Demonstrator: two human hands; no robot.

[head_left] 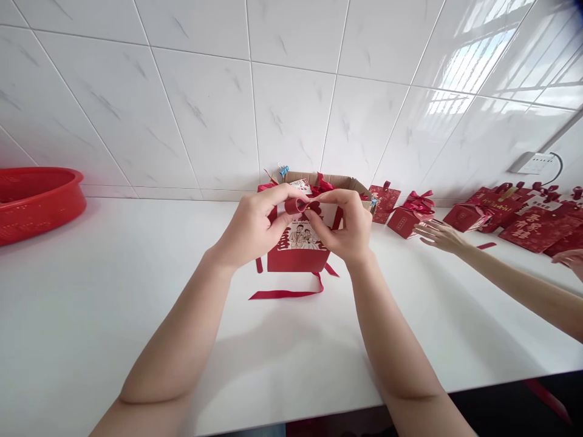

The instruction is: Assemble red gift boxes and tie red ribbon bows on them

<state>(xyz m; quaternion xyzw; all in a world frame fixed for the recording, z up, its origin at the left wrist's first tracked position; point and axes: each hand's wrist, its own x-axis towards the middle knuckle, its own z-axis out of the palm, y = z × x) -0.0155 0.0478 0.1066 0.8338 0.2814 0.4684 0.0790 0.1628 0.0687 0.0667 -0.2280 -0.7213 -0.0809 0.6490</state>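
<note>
A red gift bag [296,261] with a white panel, printed with a cartoon couple, stands upright at the middle of the table. Above its front, my left hand [257,224] pinches a curled red strap [295,206]. My right hand [348,224] is closed on the other side of the same strap, thumb and forefinger meeting near a small gold dot. My fingers cover the top of the bag. A loose dark red ribbon [286,294] trails on the table in front of it.
Behind the bag, a cardboard box [337,181] holds red items, with blue clips on its edges. A red plastic basket [40,203] stands at the left. Another person's hand [439,235] reaches in from the right, near a red bow-tied box [410,218] and several red bags [531,227].
</note>
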